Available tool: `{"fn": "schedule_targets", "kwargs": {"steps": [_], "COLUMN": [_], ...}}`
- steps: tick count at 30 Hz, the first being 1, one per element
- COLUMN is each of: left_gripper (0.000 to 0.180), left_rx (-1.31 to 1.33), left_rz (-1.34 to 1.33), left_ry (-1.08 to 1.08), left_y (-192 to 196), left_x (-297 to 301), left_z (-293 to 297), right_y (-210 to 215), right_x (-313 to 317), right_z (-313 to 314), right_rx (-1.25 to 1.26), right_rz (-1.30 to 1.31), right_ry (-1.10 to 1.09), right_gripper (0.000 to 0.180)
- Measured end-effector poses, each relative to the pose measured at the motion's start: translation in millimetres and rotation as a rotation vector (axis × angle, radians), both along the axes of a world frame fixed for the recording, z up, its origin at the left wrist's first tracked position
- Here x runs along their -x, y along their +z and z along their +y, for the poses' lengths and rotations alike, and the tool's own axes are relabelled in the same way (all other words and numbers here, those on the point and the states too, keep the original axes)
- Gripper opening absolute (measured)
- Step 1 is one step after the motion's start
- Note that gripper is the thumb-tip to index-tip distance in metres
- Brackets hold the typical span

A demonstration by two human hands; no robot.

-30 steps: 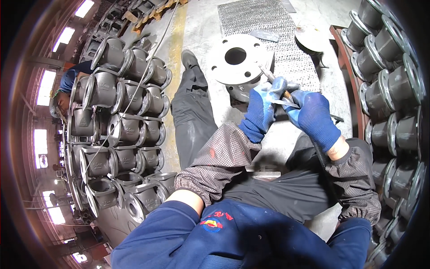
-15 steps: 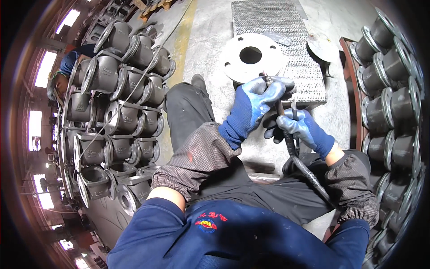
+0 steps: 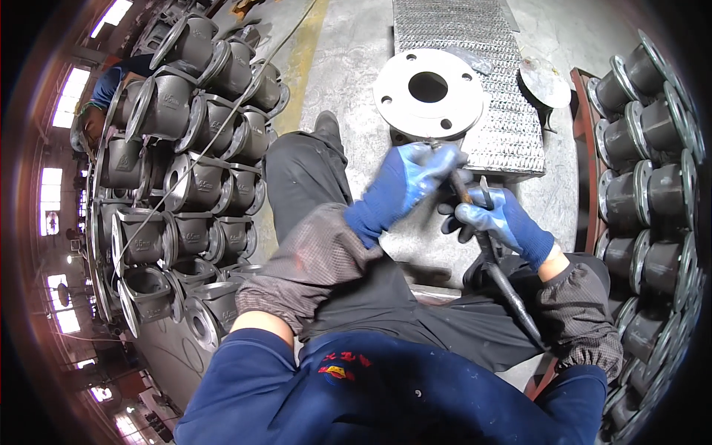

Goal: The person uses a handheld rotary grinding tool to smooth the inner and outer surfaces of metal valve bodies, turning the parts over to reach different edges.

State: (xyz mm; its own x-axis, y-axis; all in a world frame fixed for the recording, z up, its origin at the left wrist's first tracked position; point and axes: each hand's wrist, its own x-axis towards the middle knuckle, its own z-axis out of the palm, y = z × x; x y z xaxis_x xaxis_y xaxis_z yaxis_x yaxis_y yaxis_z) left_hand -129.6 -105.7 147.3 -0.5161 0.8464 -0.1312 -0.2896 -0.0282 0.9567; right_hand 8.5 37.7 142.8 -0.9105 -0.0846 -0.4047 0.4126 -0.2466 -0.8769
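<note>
My left hand, in a blue coated glove, is closed around the front end of what looks like a welding torch. Its fingers are slightly blurred, and they hide the torch's tip. Lower and to the right, my gloved right hand grips the torch behind its brownish neck, with some fingers spread to the left. From that hand the thick black cable runs down over my right thigh. Just beyond my left hand lies a pale round flange with a centre hole and several bolt holes.
The flange rests on a textured metal block. A small round metal disc stands to its right. Stacked grey flanged valve bodies fill the left; more flanged castings line the right. Another person is at far left.
My left hand has shifted slightly left and down at the torch's front, and the tip seen earlier is now covered. The right hand keeps its grip. The view has shifted slightly.
</note>
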Motion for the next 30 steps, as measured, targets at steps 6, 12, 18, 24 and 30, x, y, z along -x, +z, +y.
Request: {"fn": "schedule_targets", "kwargs": {"steps": [6,12,18,24,30], "left_gripper": [0.035,0.066,0.071,0.058,0.050], "left_rx": [0.201,0.579,0.635,0.481,0.437], "left_rz": [0.447,0.904,0.790,0.691,0.725], "left_ry": [0.336,0.208,0.027,-0.001,-0.172], "left_y": [13.6,7.7,-24.5,-20.2,18.5], "left_x": [105.8,186.3,196.3,155.6,72.3], "left_z": [-15.8,49.0,76.9,89.7,94.4], "right_y": [-4.3,-38.6,6.2,-8.3,-45.5], "right_x": [-10.0,-9.3,25.6,35.3,7.2], "right_z": [-4.8,4.6,49.2,57.9,76.6], "right_rx": [-0.358,-0.792,-0.400,-0.319,-0.734], "right_rz": [-0.275,0.008,-0.123,-0.182,-0.160], "right_ry": [0.279,0.559,-0.355,-0.666,-0.483], "right_gripper": [0.029,0.038,0.044,0.036,0.026]}}
